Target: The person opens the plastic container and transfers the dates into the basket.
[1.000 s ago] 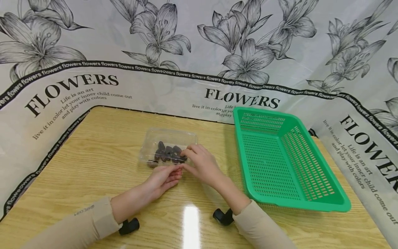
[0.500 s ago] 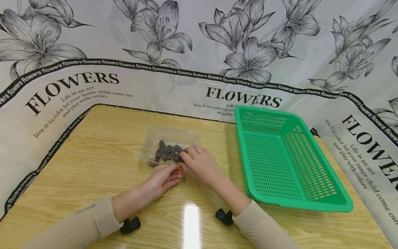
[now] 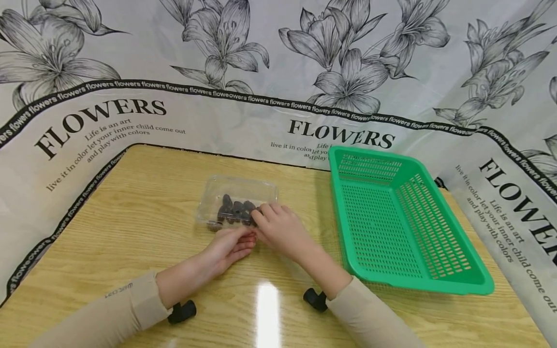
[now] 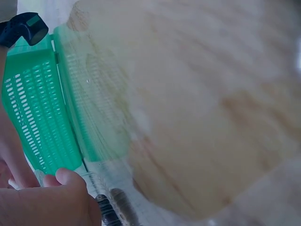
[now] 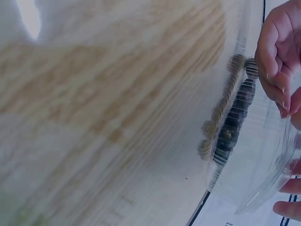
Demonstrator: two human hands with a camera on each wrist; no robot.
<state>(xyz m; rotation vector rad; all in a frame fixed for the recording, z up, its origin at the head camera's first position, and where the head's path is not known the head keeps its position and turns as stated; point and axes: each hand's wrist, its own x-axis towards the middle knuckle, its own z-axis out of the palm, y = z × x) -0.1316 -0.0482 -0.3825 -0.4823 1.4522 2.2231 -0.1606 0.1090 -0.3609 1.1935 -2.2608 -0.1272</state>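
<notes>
1 clear box [image 3: 243,188] sits on the wooden surface [image 3: 152,208], right in front of the 2 hands. It is just past the fingers of the left hand [image 3: 228,245] and a bit to the left of the right hand [image 3: 283,229]. The right hand pinches the box at its near right corner, with its fingers bent over the edge. The left hand reaches the near edge next to it, and the fingertips of the 2 hands meet there. I cannot tell if the left hand grips the box too; its other fingers hang loose.

Inside the box are small dark pieces [image 3: 238,208], at least 6 of them. They bunch up at the near side and some hide behind others, so I cannot count them all.

There is 1 green basket [image 3: 380,227] with lots of holes, to the right of the right hand and apart from the box. I see 2 tan sleeves [image 3: 100,314] and 2 black knobs [image 3: 183,311], 1 by each wrist. Behind it all is a flower cloth [image 3: 209,116] with 3 big "FLOWERS" words.
</notes>
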